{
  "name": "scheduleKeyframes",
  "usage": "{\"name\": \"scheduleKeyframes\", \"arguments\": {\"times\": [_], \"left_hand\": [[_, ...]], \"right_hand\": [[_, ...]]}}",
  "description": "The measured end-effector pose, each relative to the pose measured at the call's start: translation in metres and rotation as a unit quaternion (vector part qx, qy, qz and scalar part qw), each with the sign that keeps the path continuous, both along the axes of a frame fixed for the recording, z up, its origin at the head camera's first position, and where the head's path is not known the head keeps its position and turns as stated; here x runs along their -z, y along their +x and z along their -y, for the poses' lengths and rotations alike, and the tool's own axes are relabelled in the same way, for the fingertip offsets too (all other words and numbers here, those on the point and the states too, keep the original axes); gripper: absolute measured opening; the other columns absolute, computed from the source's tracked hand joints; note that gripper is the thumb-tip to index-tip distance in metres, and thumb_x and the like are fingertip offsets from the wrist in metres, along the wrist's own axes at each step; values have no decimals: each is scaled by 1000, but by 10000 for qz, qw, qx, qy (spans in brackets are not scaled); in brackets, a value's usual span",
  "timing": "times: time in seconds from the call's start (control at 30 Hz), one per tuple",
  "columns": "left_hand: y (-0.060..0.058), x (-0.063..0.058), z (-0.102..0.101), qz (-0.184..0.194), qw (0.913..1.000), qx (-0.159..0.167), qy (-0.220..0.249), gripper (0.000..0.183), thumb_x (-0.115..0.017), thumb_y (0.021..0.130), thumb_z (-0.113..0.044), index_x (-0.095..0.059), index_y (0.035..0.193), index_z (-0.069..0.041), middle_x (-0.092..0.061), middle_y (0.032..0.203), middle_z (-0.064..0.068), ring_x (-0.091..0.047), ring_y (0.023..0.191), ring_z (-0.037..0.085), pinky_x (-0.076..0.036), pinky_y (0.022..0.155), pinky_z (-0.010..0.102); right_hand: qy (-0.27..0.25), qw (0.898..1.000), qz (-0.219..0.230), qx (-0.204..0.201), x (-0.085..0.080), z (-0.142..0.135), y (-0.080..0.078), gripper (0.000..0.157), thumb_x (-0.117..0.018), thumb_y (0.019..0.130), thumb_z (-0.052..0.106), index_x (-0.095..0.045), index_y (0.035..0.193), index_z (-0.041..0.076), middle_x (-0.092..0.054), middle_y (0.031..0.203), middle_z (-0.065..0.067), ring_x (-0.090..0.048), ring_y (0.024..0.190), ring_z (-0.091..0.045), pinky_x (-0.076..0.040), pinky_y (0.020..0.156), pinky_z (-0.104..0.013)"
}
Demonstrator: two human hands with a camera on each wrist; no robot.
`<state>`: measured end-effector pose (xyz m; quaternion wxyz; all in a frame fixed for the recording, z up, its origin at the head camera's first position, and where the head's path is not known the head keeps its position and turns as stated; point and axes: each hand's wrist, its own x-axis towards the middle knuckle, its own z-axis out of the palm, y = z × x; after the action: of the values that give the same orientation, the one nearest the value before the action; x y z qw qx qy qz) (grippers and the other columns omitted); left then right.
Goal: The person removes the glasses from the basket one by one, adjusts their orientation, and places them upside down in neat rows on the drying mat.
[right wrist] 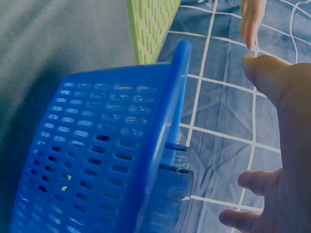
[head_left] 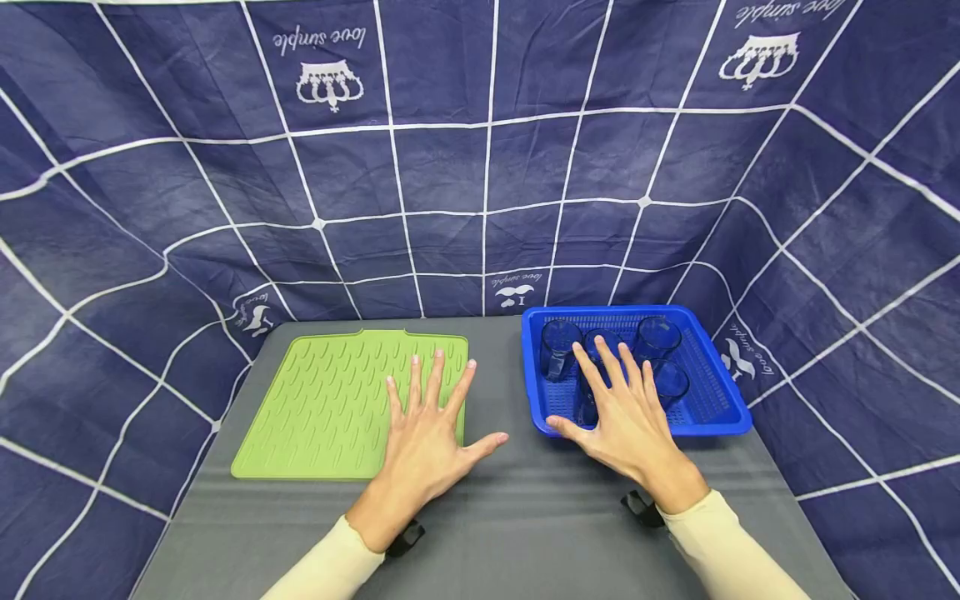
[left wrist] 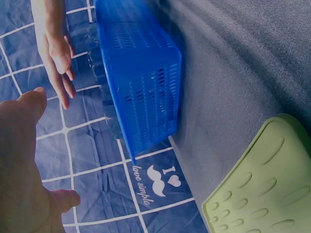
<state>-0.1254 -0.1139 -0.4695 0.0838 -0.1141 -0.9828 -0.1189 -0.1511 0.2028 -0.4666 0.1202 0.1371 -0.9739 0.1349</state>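
Note:
My left hand hovers with fingers spread over the right edge of a green ridged mat, holding nothing. Above the front of a blue plastic basket, my right hand is also spread and grips nothing. Several clear drinking glasses stand in the basket, among them one at the left, one at the back right and one at the right. My right hand partly covers others. In the right wrist view, a glass rises above the basket's rim.
A grey cloth covers the table under the mat and basket. Dark blue fabric with white grid lines hangs behind and along both sides. Dark straps with small cameras sit at both wrists. A strip of grey table separates mat and basket.

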Motion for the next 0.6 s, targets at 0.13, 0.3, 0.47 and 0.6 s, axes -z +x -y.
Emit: {"name": "scheduleKeyframes", "arguments": {"times": [0.13,0.3,0.47,0.6], "left_hand": [[0,-1,-2,4,10000,-11,18,115,-58,94,-101,-18,187,-45,-5,199,10,-1,183,50,-4,140,88],[-1,-1,-6,-54,10000,-6,48,113,-57,95,-100,-20,187,-45,-9,199,10,-7,183,52,-10,139,88],[-4,1,-11,28,9996,70,283,111,-58,97,-97,-19,187,-45,-10,199,10,-6,183,51,-7,141,86],[-8,2,-15,-44,9992,136,383,109,-57,99,-95,-19,187,-43,-14,198,12,-9,183,51,-8,141,86]], "right_hand": [[-9,10000,40,-18,-5,1,-9,118,-81,93,80,-31,186,27,-33,191,-21,-28,176,-58,-20,139,-85],[-24,10000,86,-39,-10,2,-20,114,-82,95,75,-33,185,24,-36,189,-23,-30,175,-59,-21,140,-84],[109,9997,199,-86,-16,4,-34,110,-79,99,73,-33,185,24,-38,188,-24,-32,174,-58,-23,140,-82],[158,9996,206,-140,-23,4,-45,108,-79,100,73,-34,185,23,-39,187,-25,-35,173,-58,-26,140,-81]]}}
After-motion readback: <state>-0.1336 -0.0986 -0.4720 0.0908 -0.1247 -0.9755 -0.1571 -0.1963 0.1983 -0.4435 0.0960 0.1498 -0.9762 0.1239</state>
